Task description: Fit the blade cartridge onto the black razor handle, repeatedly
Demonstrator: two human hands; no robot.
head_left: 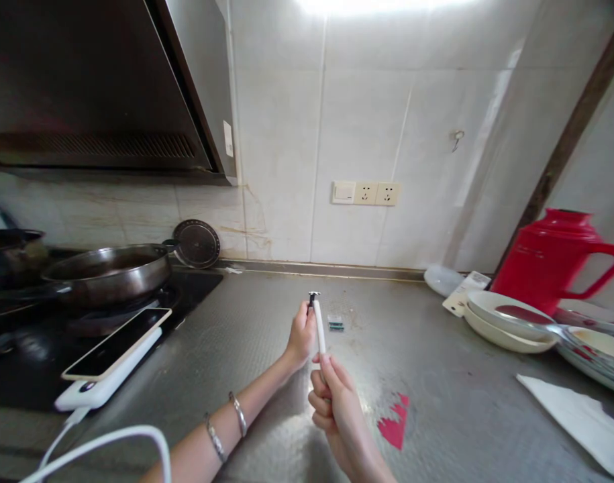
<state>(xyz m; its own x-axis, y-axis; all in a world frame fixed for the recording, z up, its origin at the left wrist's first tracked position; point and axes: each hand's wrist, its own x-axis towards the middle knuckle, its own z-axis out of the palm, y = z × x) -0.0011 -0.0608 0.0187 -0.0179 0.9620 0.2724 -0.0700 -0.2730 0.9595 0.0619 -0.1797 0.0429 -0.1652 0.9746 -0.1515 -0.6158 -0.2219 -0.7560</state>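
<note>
Above the middle of the counter, my left hand (pixel 301 333) is closed on a small razor (pixel 311 298) with a black neck and a silver T-shaped head. My right hand (pixel 334 396), nearer to me, grips a slim white stick (pixel 320 329) with thumb and curled fingers. The stick points away from me, and its far end is beside the razor's neck; whether they touch I cannot tell. Just right of the stick lies a small clear and dark-green piece (pixel 335 324), too small to name. A torn red scrap (pixel 394 422) lies right of my right hand.
Left, a phone (pixel 118 342) rests on a white power bank (pixel 110 376) with a cable, by the stove and a steel pan (pixel 110 272). Right stand a red thermos jug (pixel 553 261), stacked bowls (pixel 508 329) and a white paper (pixel 578 419). A range hood (pixel 100 87) overhangs the left.
</note>
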